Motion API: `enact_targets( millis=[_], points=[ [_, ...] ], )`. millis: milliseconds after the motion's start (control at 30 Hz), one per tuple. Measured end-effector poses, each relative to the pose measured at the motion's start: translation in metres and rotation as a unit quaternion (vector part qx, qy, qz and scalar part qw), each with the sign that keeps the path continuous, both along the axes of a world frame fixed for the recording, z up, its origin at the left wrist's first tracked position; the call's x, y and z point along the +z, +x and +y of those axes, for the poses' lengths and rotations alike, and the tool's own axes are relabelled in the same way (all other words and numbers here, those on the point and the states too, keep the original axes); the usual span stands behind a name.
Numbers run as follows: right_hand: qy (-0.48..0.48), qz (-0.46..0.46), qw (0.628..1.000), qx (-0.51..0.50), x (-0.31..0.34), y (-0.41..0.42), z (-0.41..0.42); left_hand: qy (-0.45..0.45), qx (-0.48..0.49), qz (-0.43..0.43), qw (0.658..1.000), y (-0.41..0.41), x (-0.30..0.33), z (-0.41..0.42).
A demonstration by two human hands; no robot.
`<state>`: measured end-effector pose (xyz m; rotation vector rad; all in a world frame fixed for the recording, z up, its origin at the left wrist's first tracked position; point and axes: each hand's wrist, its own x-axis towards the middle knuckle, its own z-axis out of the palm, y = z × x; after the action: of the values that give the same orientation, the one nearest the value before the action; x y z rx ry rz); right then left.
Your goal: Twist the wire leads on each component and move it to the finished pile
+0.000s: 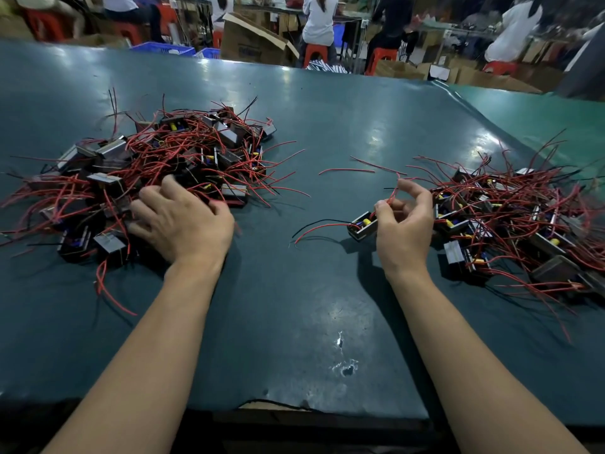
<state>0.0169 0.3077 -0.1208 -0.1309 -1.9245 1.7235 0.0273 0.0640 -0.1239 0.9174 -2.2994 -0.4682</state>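
Two piles of small black box components with red and black wire leads lie on the green table mat (327,132): one pile on the left (157,165), one on the right (510,217). My left hand (180,221) reaches into the near edge of the left pile, its fingers spread among the components and wires; what they hold is hidden. My right hand (404,221) pinches a red lead between thumb and forefinger. That lead belongs to a single component (361,226), which lies beside the hand, its other red and black leads trailing left.
Two loose red wires (347,171) lie on the mat between the piles. The mat is torn near the front edge (345,368). Beyond the table's far edge, people sit on red stools among cardboard boxes and blue crates.
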Motion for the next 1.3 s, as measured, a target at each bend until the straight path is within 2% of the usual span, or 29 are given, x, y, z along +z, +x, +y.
enact_targets(
  millis=[67,133,167,233,300,367,500,600,700,767,833,900,1000,1167,1300],
  points=[
    [0.004,-0.007,1.000,0.001,-0.001,-0.001,0.000,-0.050,-0.039,0.078,0.995,-0.002,0.003,0.002],
    [0.014,-0.012,1.000,0.004,-0.003,-0.003,-0.001,-0.103,-0.143,0.137,0.975,-0.006,0.004,0.008],
    [0.021,-0.013,1.000,0.006,-0.004,-0.003,-0.001,-0.114,-0.202,0.121,0.965,-0.009,0.002,0.011],
    [0.030,-0.016,0.999,0.012,-0.005,-0.004,-0.001,-0.115,-0.260,0.012,0.959,-0.014,-0.004,0.017],
    [0.031,-0.020,0.999,0.016,-0.006,-0.004,-0.001,-0.115,-0.245,-0.082,0.959,-0.020,-0.010,0.017],
    [0.032,-0.023,0.999,0.018,-0.006,-0.004,0.000,-0.124,-0.219,-0.080,0.964,-0.020,-0.012,0.015],
    [0.033,-0.027,0.999,0.022,-0.006,-0.004,-0.001,-0.098,-0.176,0.027,0.979,-0.009,-0.005,0.015],
    [0.034,-0.032,0.999,0.022,-0.007,-0.004,0.001,-0.100,-0.219,0.056,0.969,-0.001,-0.004,0.021],
    [0.034,-0.035,0.998,0.029,-0.008,-0.004,0.001,-0.149,-0.218,0.105,0.959,0.007,0.000,0.027],
    [0.033,-0.037,0.998,0.025,-0.007,-0.004,0.001,-0.180,-0.256,0.201,0.928,0.013,0.003,0.034],
    [0.020,-0.041,0.999,0.026,-0.006,-0.005,0.001,-0.185,-0.380,0.269,0.866,0.018,0.004,0.042],
    [0.000,-0.047,0.999,0.024,-0.005,-0.005,0.002,-0.155,-0.494,0.236,0.822,0.021,0.002,0.045],
    [-0.006,-0.053,0.999,0.012,-0.007,-0.004,0.003,-0.060,-0.573,0.126,0.807,0.024,0.002,0.044],
    [0.001,-0.060,0.997,0.052,-0.006,-0.004,0.001,0.059,-0.578,0.157,0.799,0.028,0.005,0.041],
    [0.022,-0.054,0.997,0.042,-0.007,-0.004,0.001,0.099,-0.597,0.135,0.784,0.028,0.005,0.038]
  ],
)
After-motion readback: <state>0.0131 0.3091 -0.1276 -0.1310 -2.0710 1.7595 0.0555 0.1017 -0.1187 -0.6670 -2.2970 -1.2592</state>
